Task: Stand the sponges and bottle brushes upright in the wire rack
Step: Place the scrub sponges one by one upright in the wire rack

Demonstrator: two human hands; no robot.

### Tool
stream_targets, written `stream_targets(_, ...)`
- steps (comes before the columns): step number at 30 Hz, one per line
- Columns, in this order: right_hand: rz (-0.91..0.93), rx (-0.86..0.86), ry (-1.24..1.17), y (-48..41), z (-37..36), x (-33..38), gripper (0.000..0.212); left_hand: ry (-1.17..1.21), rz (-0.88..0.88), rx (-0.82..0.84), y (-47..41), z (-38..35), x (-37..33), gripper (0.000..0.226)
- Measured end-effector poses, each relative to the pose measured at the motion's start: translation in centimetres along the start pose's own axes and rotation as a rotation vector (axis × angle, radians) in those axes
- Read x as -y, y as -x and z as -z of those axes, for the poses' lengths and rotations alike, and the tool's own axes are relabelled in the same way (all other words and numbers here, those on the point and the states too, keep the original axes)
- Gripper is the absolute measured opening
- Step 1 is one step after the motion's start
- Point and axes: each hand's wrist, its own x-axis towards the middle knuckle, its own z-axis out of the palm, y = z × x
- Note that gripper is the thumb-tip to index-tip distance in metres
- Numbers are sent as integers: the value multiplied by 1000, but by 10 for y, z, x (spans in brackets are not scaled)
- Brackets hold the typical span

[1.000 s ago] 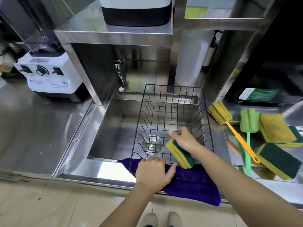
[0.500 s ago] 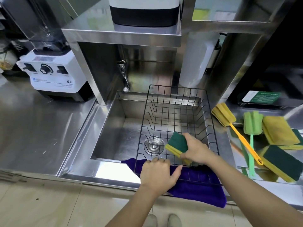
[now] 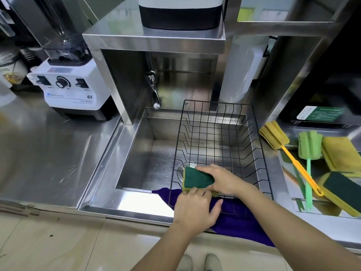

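At the near end of the wire rack (image 3: 218, 133), the sponge (image 3: 197, 179) had turned from 0.5 s earlier, its green scouring face now up and tipped on edge. Right hand (image 3: 222, 179) pinched its right end, fingers on top. Left hand (image 3: 195, 210) lay curled on the rack's front rim over the purple cloth (image 3: 240, 222).

Sponge (image 3: 198, 180) in right hand (image 3: 222, 179) turned from yellow edge up at the rack's near right, to green face up, now lower and further left at near end of wire rack (image 3: 218, 122), above the drain. Left hand (image 3: 196, 210) slid up off purple cloth (image 3: 238, 220); its fingertips (image 3: 192, 191) now touch the sponge's near edge.
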Motion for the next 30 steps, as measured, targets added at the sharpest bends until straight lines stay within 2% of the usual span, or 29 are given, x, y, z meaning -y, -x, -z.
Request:
stream_targets(6,16,99,31,-1,11,2,65,-7,2,-2,0,1,-2,39)
stream_targets(15,-5,63,105,10,11,5,66,-17,-36,69,-8,3,-15,41)
stream_targets(22,-99,-319,-29,54,64,-27,48,-55,-181,234,-21,-8,-59,46)
stream_targets(26,-270,-594,-162,88,82,-78,35,-84,-227,328,-32,-16,-76,54)
stream_targets(30,-534,-879,-135,128,83,-130,31,-110,-240,377,-40,-20,-94,70)
